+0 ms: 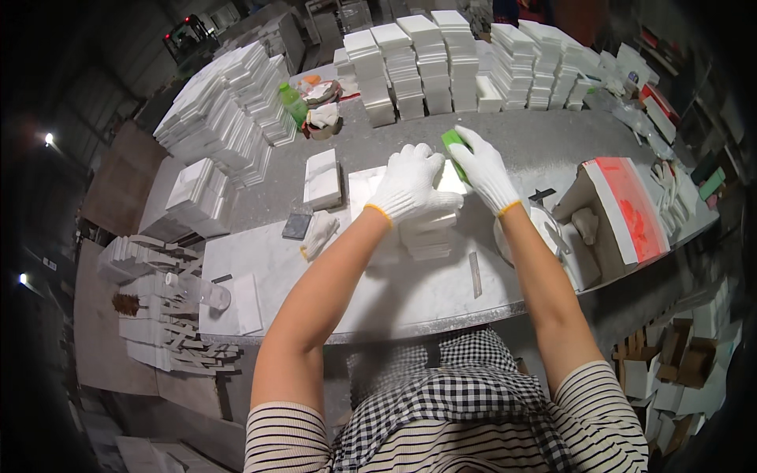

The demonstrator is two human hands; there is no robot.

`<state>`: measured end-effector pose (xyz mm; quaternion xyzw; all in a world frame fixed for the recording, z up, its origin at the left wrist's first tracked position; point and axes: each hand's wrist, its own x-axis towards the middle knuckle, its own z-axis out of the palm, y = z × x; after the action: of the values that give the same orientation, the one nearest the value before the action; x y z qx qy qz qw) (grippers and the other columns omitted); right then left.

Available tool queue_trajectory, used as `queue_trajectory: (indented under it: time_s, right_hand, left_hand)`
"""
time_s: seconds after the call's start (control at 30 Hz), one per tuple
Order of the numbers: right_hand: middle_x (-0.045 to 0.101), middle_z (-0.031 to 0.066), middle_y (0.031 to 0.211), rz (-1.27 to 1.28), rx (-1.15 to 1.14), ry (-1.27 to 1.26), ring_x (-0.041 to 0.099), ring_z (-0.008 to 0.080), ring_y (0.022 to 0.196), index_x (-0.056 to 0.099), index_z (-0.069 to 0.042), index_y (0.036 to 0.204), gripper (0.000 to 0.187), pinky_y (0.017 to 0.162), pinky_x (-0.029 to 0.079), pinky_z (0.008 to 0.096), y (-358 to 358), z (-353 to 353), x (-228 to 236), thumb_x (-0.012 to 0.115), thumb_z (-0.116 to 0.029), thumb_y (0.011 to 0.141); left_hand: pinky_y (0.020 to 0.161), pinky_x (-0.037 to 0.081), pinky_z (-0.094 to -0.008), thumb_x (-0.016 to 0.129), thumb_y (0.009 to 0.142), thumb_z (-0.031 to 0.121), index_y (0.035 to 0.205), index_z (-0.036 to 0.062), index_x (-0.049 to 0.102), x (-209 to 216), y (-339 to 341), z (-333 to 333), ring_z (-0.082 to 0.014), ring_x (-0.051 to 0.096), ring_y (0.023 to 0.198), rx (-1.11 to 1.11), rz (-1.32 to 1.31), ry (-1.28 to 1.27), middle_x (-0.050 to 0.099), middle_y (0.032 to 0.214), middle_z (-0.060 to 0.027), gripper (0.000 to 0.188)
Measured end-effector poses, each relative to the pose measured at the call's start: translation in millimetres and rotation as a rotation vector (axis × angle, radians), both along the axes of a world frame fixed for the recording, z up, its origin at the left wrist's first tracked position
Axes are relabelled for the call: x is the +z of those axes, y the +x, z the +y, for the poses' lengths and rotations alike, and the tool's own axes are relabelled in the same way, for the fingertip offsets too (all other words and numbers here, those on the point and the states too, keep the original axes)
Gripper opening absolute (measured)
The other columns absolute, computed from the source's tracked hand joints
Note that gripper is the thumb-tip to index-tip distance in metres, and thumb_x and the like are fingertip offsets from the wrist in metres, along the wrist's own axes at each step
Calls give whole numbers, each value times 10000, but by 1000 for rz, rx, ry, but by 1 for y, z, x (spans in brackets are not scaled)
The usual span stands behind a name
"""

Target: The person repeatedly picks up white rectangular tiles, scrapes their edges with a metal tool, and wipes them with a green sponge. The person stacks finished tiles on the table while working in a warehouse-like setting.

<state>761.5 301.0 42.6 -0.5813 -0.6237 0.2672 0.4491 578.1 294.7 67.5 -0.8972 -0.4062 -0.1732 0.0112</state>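
Both my hands wear white knit gloves with yellow cuffs. My left hand (410,185) rests on top of a short stack of white tiles (427,238), palm down, fingers laid out and thumb spread to the right. My right hand (487,175) grips a green block (452,143) at the right edge of the top tile; its lower part is hidden by the fingers. To the left of the stack stand white tiles (322,178), a small dark grey block (296,226) and a crumpled white glove (319,234).
Tall tile stacks (394,75) line the far side, with more at the left (229,110). A green bottle (293,102) stands back left. An open cardboard box (615,205) and a white round container (544,236) are at right. A thin strip (475,274) lies nearer me.
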Motion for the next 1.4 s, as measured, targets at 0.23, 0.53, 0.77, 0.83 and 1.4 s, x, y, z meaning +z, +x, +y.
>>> queue_trajectory:
  time_s: [0.23,0.53,0.77,0.83,1.4]
  right_hand:
    - [610,186,1380,497,73,-68,568,254,1281,526,50,1427,560,1075,434,336,2,-73,-28,581,-276,975]
    - [589,168,1410,521,89,-97,556,227,1281,503,47,1456,563,1066,437,318,0,-35,-27,594,-250,986]
    - [574,170,1414,539,118,-91,553,224,1275,494,41,1462,545,1066,444,313,0,-49,-38,597,-220,995]
    - [586,176,1406,713,142,-130,558,235,1281,498,47,1456,541,1070,443,320,-5,-12,-56,596,-217,994]
    - [652,184,1297,-266,-180,225,576,369,1238,634,-47,1316,414,1086,438,445,-21,-114,-77,608,-188,928]
  left_hand:
    - [932,456,-489,761,677,614,1071,25,676,1,-7,-5,-384,552,1075,36,21,-75,601,1093,-194,714]
    - [882,470,-505,755,691,611,956,38,673,-9,-7,2,-368,563,1037,-11,-26,7,603,1055,-170,637]
    - [875,469,-500,753,682,614,942,39,671,-8,-10,-3,-369,562,1026,15,-24,0,601,1040,-167,636]
    - [875,468,-497,756,670,623,944,37,673,-7,-11,-3,-369,562,1023,5,-38,13,602,1036,-168,653]
    - [920,483,-471,830,632,596,1038,6,669,2,-7,-6,-376,563,1029,124,-153,-90,591,1072,-191,735]
